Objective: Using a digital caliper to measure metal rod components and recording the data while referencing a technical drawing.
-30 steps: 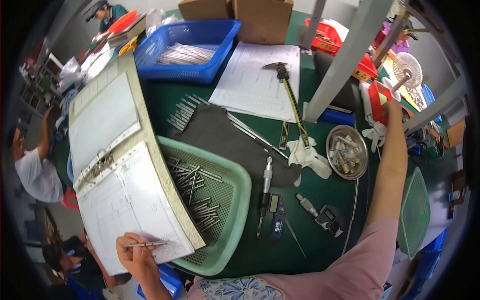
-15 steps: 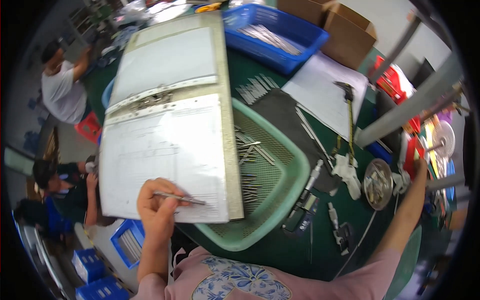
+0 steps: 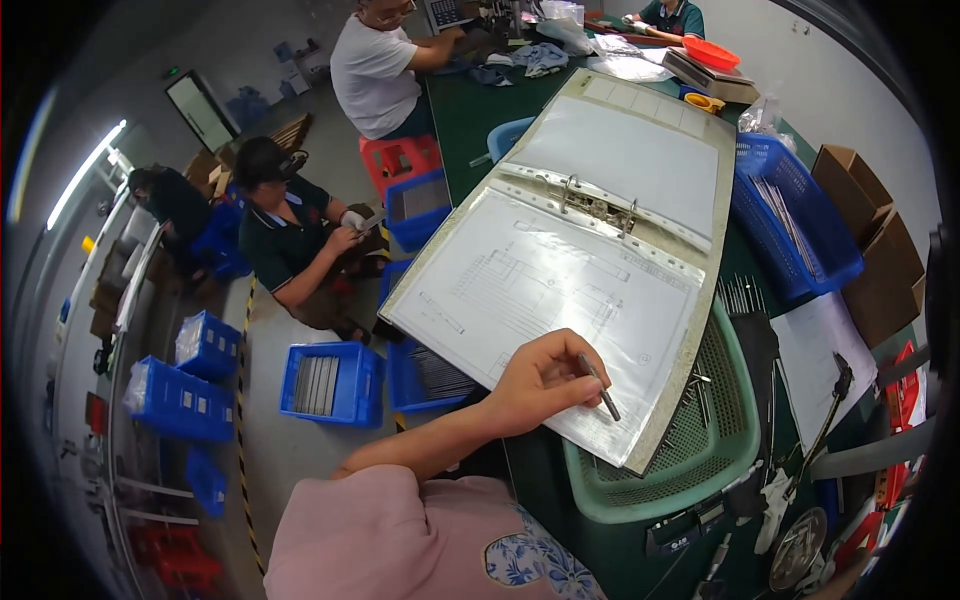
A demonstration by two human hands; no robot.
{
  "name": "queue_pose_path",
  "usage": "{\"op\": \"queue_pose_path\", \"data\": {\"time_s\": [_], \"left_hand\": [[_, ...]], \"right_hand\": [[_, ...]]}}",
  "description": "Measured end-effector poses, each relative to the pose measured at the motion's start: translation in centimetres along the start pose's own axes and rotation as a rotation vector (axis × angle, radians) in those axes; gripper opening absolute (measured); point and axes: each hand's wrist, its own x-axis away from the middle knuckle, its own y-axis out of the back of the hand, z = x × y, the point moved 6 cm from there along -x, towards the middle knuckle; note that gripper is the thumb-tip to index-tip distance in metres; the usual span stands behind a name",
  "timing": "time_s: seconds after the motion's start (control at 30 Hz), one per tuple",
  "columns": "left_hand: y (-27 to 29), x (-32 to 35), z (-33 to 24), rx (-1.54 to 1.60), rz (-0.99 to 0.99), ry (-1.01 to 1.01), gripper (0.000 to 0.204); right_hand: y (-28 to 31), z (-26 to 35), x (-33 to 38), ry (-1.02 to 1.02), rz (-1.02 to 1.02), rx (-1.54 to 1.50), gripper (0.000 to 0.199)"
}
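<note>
Apparently left hand [image 3: 540,385] pinches metal pin [image 3: 600,387] over binder [image 3: 580,270].

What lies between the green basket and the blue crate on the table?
In the head view, a row of loose metal pins on the green mat lies between the green basket and blue crate.

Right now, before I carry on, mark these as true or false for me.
1. The left hand holds a thin metal pin over the drawing sheet. True.
2. The ring binder is closed. False: it lies open, rings showing.
3. The binder's corner overlaps a green basket. True.
4. The basket beside the binder's far page is red. False: it is a blue basket.
5. The right hand rests on the drawing. False: it is out of view.
</note>
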Motion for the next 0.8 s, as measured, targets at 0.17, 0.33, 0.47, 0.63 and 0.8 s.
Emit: {"op": "queue_pose_path", "data": {"time_s": [0.17, 0.33, 0.47, 0.63, 0.8], "left_hand": [[0.0, -0.2, 0.0, -0.004, -0.012, 0.005, 0.015], [0.2, -0.2, -0.1, -0.009, -0.010, -0.012, 0.015], [0.4, 0.1, 0.0, -0.030, -0.045, -0.024, 0.015], [-0.3, -0.4, 0.2, 0.001, 0.006, 0.005, 0.015], [0.4, 0.1, -0.1, -0.025, -0.075, -0.032, 0.015]], "right_hand": [[1.2, -3.9, 2.4, -0.011, -0.040, -0.042, 0.026], [2.7, -6.7, 4.4, -0.006, -0.083, -0.078, 0.026], [2.7, -5.9, 4.2, 0.057, -0.090, -0.105, 0.026], [2.4, -5.0, 3.5, 0.132, -0.085, -0.142, 0.026], [4.0, -10.2, 6.5, 0.069, -0.137, -0.181, 0.026]]}}
